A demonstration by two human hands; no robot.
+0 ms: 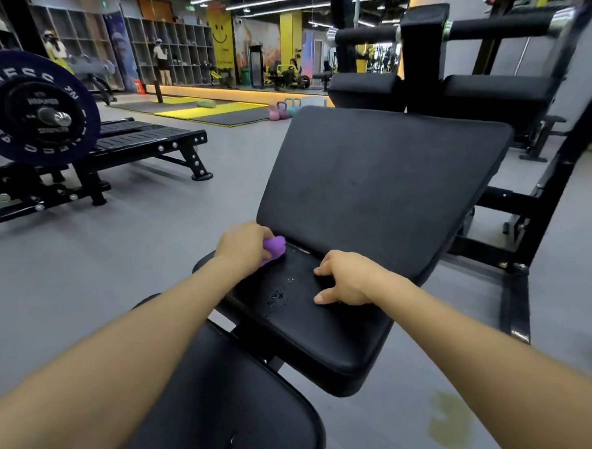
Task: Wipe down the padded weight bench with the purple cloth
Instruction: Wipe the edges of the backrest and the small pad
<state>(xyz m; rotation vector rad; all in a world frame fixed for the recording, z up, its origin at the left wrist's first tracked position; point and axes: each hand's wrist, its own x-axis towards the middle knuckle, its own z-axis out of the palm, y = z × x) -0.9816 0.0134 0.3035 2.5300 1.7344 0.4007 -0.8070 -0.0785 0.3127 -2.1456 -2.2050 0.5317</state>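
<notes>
Our left hand (244,246) bunches the purple cloth (273,247) at the seat pad (302,313) far-left edge, ready to wipe. Our right hand (345,278), fingers curled and empty, steadies the pad near water droplets (277,294).

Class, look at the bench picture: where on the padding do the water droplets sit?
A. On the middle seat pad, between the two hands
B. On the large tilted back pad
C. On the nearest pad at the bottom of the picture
A: the droplets glisten on the middle seat pad, between the left hand gripping the purple cloth and the right hand resting on the pad.

Commercial gym, loaded barbell plate (29,107), padded benches (372,193), kettlebells (283,110), floor mats (213,113), wall cubbies (176,52)
</notes>
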